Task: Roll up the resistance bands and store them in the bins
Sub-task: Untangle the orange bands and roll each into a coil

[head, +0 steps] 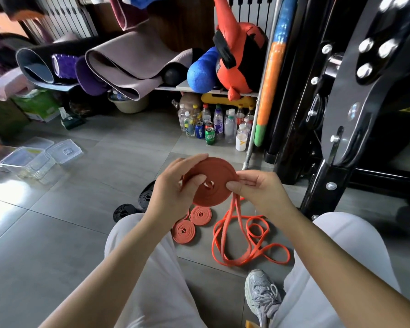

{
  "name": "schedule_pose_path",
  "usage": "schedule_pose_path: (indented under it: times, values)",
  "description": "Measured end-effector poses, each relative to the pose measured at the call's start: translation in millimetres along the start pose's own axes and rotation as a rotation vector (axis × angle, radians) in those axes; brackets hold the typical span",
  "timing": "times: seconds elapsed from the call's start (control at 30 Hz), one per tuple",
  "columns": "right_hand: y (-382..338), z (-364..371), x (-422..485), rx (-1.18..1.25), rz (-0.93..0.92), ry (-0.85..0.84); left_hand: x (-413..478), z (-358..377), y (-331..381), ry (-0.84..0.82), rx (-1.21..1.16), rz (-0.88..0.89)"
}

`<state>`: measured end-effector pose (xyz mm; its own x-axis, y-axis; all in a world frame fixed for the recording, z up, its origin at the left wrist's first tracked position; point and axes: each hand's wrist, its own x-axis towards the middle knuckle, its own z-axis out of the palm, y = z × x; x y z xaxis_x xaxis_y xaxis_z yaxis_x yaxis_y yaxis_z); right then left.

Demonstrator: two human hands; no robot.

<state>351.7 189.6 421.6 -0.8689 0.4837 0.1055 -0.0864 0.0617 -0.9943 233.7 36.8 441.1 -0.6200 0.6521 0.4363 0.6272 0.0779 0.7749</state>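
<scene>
Floor (45, 245): grey tile; all the task's things lie on it, around the person's knees and out to the left.
Bins (39, 157): clear plastic tubs clustered on the floor at far left, well apart from both hands. I cannot tell whether any holds a band. Storing looks not yet begun for the rolls near the knees.
Tail (249, 245): loose orange band lying in loops on the floor under the right grip, with two strands rising to the coil. A good stretch looks unwound.
Coil (213, 185): flat orange-red disc of wound band, held in the air between both hands, above the floor. The step in hand reads as rolling, well along but not finished.
Left grip (173, 192): grasping the coil, thumb on the near face close to the centre hole, fingers over the upper rim.
Right grip (258, 190): pinching the band at the coil's right edge, just where the tail leaves it. The next move likely calls for the left to turn the disc while the right feeds both strands on flat and taut, so the layers do not slide sideways.
Orange rolls (184, 230): two finished, on the floor just beside each other, below the coil.
Black rolls (126, 210): two by the left knee, partly hidden by the left arm.
</scene>
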Motion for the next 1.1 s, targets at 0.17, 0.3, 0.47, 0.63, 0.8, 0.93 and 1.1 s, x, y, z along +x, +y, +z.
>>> schedule_pose_path:
  times: [0.17,0.3,0.47,0.63,0.8,0.93,1.1]
  values:
    - [-1,4,0,0.153,0.022,0.076,-2,12,10,0.085,-0.202,-0.093]
    - [-1,-3,0,-0.028,0.011,-0.003,3,5,12,-0.045,0.057,-0.132]
    - [-7,-1,7,-0.226,0.008,-0.100,15,1,30,-0.499,0.683,0.156]
    - [-10,-1,9,-0.169,-0.015,-0.069,20,1,18,-0.497,0.524,0.125]
    - [-8,-4,10,-0.133,-0.001,-0.024,14,0,9,-0.266,0.346,0.066]
    - [-3,-2,7,-0.136,0.014,0.001,10,-1,1,-0.109,0.176,0.010]
    - [-6,6,6,0.004,-0.027,0.069,3,11,8,0.103,-0.059,-0.140]
